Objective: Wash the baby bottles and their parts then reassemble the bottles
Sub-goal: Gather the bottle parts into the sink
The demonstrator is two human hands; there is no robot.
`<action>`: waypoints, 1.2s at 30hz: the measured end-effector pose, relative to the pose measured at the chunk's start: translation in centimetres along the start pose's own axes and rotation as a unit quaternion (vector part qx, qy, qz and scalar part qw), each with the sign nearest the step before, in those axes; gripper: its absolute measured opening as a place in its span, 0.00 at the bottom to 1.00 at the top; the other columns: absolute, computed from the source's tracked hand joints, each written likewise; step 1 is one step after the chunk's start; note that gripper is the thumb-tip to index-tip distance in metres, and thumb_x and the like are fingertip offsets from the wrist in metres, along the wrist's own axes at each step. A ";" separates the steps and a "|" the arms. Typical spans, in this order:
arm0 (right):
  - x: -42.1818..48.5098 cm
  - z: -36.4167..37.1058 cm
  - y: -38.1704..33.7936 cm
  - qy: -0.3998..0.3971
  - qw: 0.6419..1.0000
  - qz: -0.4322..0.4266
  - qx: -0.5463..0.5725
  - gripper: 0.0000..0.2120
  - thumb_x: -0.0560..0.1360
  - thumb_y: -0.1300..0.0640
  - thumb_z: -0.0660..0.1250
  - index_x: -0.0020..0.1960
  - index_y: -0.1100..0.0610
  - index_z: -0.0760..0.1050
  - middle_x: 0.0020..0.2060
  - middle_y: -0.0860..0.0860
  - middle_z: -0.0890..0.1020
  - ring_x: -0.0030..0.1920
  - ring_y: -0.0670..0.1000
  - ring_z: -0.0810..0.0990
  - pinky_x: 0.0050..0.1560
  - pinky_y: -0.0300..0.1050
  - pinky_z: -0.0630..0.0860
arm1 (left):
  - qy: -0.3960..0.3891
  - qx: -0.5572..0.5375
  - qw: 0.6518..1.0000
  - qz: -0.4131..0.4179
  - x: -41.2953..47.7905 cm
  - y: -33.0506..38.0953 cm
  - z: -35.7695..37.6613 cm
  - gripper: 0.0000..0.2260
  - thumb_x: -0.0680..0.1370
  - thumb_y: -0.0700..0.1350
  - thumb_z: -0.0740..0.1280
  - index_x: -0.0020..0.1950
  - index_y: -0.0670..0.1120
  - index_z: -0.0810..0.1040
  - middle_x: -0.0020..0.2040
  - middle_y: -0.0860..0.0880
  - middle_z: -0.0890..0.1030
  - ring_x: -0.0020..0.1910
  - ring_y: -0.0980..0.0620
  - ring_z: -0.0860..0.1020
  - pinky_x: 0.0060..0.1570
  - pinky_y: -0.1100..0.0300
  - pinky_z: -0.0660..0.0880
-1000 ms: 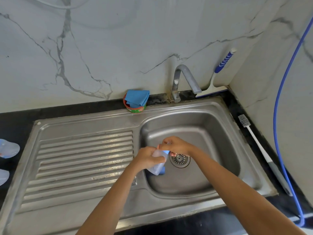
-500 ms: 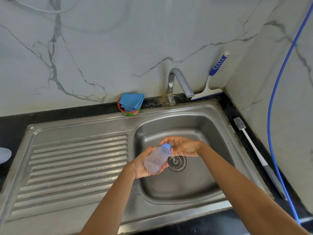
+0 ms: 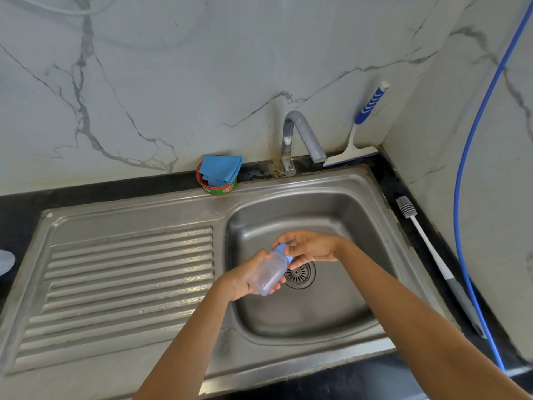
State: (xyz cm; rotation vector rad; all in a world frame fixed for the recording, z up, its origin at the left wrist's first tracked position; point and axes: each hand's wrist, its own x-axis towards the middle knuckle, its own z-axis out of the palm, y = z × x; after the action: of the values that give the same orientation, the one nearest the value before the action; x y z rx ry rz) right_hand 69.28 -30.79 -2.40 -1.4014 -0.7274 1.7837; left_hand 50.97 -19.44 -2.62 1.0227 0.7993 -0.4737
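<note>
A small clear baby bottle [image 3: 269, 273] with a blue screw ring [image 3: 282, 251] at its neck is held tilted over the steel sink basin [image 3: 354, 226]. My left hand [image 3: 245, 280] grips the bottle's body from below. My right hand [image 3: 310, 246] has its fingers curled round the blue ring at the top. A clear bottle part [image 3: 5, 261] lies on the black counter at the far left edge, cut off by the frame.
The tap [image 3: 300, 137] stands behind the basin, with no water running. A ribbed drainboard [image 3: 124, 281] lies to the left. A red tub with a blue cloth [image 3: 219, 173], a squeegee [image 3: 360, 134], a bottle brush [image 3: 427, 241] and a blue hose [image 3: 467, 168] are around the sink.
The bottle has risen out of the basin and tilted, neck up to the right. My right hand moved from over the bottle to the blue ring.
</note>
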 end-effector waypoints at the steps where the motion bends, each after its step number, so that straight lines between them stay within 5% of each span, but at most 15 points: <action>1: 0.0 -0.1 0.4 -0.012 0.999 -0.021 0.021 0.14 0.78 0.64 0.64 0.63 0.58 0.72 0.57 0.55 0.76 0.54 0.52 0.79 0.55 0.46 0.77 | -0.007 -0.023 1.000 -0.006 0.1 0.0 -0.1 0.23 0.80 0.55 0.53 0.63 0.41 0.75 0.45 0.41 0.81 0.37 0.49 0.80 0.41 0.59 0.77; 9: 0.3 0.3 1.8 -0.022 0.984 -0.133 0.115 0.20 0.73 0.60 0.71 0.63 0.60 0.70 0.59 0.55 0.74 0.58 0.52 0.76 0.58 0.45 0.74 | -0.020 -0.154 0.986 -0.064 0.2 1.5 -0.4 0.21 0.76 0.55 0.59 0.54 0.37 0.76 0.39 0.40 0.80 0.31 0.48 0.79 0.30 0.61 0.77; 14: -0.6 -1.4 2.1 0.099 0.944 -0.211 0.233 0.18 0.71 0.72 0.65 0.55 0.54 0.76 0.59 0.52 0.76 0.58 0.53 0.76 0.59 0.46 0.75 | -0.069 -0.187 0.975 -0.093 0.1 1.0 -1.6 0.22 0.73 0.54 0.60 0.53 0.37 0.77 0.38 0.38 0.79 0.26 0.49 0.78 0.25 0.63 0.77; 17: -1.0 -3.0 2.5 0.116 0.952 -0.110 0.263 0.14 0.76 0.70 0.61 0.58 0.57 0.73 0.56 0.58 0.75 0.54 0.56 0.77 0.58 0.53 0.78 | -0.012 -0.111 0.993 -0.045 0.6 -0.2 -1.3 0.20 0.77 0.54 0.59 0.57 0.40 0.78 0.45 0.39 0.82 0.34 0.47 0.80 0.36 0.59 0.79; 19: -0.3 -2.9 3.9 0.182 0.974 0.027 0.134 0.15 0.77 0.71 0.58 0.55 0.56 0.73 0.55 0.58 0.72 0.51 0.55 0.76 0.55 0.51 0.79 | 0.050 -0.058 0.997 0.012 1.5 -0.8 -0.7 0.19 0.77 0.55 0.61 0.61 0.44 0.76 0.51 0.41 0.82 0.40 0.47 0.81 0.44 0.57 0.78; 21: 0.4 -2.0 5.7 0.248 0.956 0.140 -0.068 0.18 0.74 0.72 0.56 0.53 0.52 0.74 0.55 0.55 0.72 0.48 0.52 0.74 0.46 0.46 0.78 | 0.109 0.020 0.992 0.064 2.1 -1.2 -0.2 0.21 0.71 0.57 0.65 0.60 0.47 0.73 0.57 0.42 0.80 0.45 0.47 0.79 0.47 0.55 0.76; 24: 1.2 -0.1 8.0 0.210 0.940 0.202 -0.179 0.25 0.72 0.69 0.56 0.63 0.49 0.72 0.56 0.51 0.73 0.47 0.50 0.71 0.37 0.40 0.67 | 0.153 0.144 0.973 0.092 2.2 -1.8 0.2 0.17 0.73 0.53 0.68 0.58 0.49 0.70 0.53 0.48 0.77 0.45 0.53 0.77 0.45 0.61 0.73; 29: 1.9 0.6 7.6 0.247 0.954 0.064 0.157 0.06 0.80 0.60 0.62 0.55 0.58 0.76 0.49 0.54 0.78 0.46 0.51 0.78 0.52 0.46 0.77 | 0.154 0.207 0.959 0.120 2.5 -2.6 -0.3 0.16 0.76 0.46 0.69 0.61 0.51 0.69 0.51 0.53 0.73 0.45 0.56 0.74 0.40 0.65 0.71; 31: 1.9 0.4 6.7 0.239 0.955 0.021 0.174 0.07 0.79 0.60 0.65 0.55 0.60 0.77 0.49 0.55 0.81 0.48 0.53 0.81 0.57 0.47 0.78 | 0.152 0.221 0.955 0.127 2.6 -2.8 -0.4 0.17 0.77 0.46 0.68 0.63 0.51 0.68 0.53 0.53 0.71 0.46 0.55 0.73 0.40 0.66 0.71; 36: 2.3 0.8 4.9 0.273 0.956 -0.017 0.106 0.05 0.76 0.69 0.65 0.45 0.63 0.78 0.43 0.56 0.82 0.44 0.52 0.83 0.47 0.41 0.81 | 0.122 0.204 0.962 0.131 3.0 -3.2 -0.5 0.19 0.77 0.48 0.69 0.65 0.55 0.66 0.60 0.54 0.70 0.55 0.53 0.74 0.46 0.65 0.71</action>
State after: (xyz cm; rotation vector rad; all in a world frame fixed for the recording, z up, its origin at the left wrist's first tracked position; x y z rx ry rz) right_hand 67.22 -31.69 -7.38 -1.6164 -0.2547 1.3033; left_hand 50.48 -20.42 -6.88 1.5727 0.7838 -0.2906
